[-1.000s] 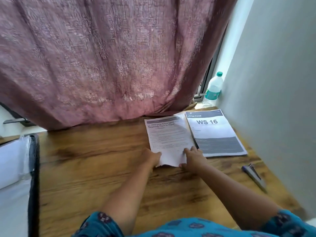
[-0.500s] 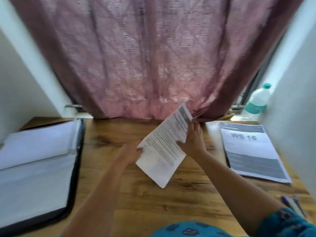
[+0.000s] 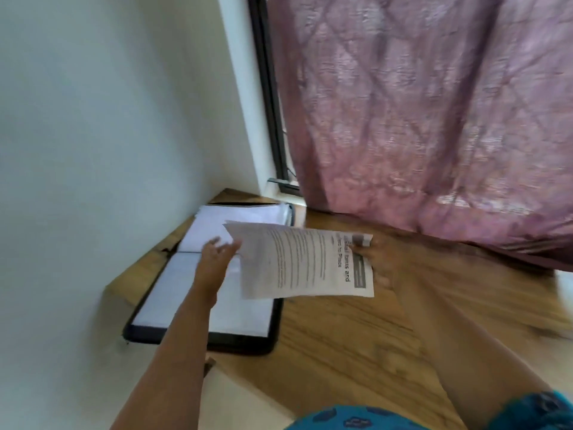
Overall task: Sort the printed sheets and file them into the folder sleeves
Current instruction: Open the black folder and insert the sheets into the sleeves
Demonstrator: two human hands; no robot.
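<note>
A printed sheet (image 3: pixel 300 263) hangs in the air over the table, turned sideways with its heading to the right. My right hand (image 3: pixel 383 259) grips its heading end, fingers partly hidden behind the paper. My left hand (image 3: pixel 217 257) reaches forward with fingers spread, beside the sheet's left edge and above the open black folder (image 3: pixel 235 342). The folder lies flat at the table's left, showing clear sleeves with white pages. The picture is blurred by motion.
The wooden table (image 3: pixel 356 336) ends at a white wall (image 3: pixel 93 150) on the left. A purple curtain (image 3: pixel 418 119) hangs over the window behind, its hem resting on the tabletop. A dark window frame (image 3: pixel 268 97) stands behind the folder.
The view has swung left toward the folder. The sheet has travelled left with my right hand and turned sideways. My left hand has let go of it and now reaches over the folder.
</note>
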